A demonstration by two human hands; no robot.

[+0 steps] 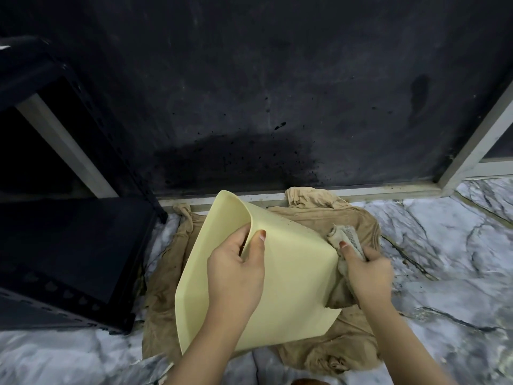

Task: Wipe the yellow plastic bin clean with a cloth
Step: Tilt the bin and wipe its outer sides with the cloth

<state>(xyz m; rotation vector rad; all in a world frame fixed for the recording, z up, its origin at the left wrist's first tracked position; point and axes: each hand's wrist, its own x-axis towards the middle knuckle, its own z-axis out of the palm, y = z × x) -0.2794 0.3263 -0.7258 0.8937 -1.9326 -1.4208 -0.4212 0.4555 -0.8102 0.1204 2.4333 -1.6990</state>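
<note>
Bin: your yellow plastic bin (291, 273) lies tipped on its side on the tan cloth sheet (358, 218), open mouth turned away to the left, one broad outer wall facing you.
Where it sits: on the sheet's middle, near the foot of the dark wall (249, 79), with the marble-patterned floor (444, 245) showing round the sheet's edges.
Left hand: your left hand (236, 273) grips the bin's rim, thumb on the outer wall and fingers curled over the lip to the inside, steadying it.
Right hand: your right hand (369, 273) is closed round a bunched wiping cloth (344, 240), pressing it against the bin's right-hand corner edge.
Cloth: pale and grubby, part of it hangs below your fist beside the bin.
Done so far: I judge the wall facing you is largely clean; it reads as even yellow, bar a few dark specks near its upper right edge.
Left to do: those specks, the right side under the cloth now, and any face you cannot see. The underside and the inside are hidden, so I cannot tell their state.
Stage: I'd call it mid-task, working round the outside; the bin will probably need turning for the remaining walls and the interior.
Nearby: a black metal rack (69, 245) stands just left of the sheet; dark spatter marks the wall above the bin.
</note>
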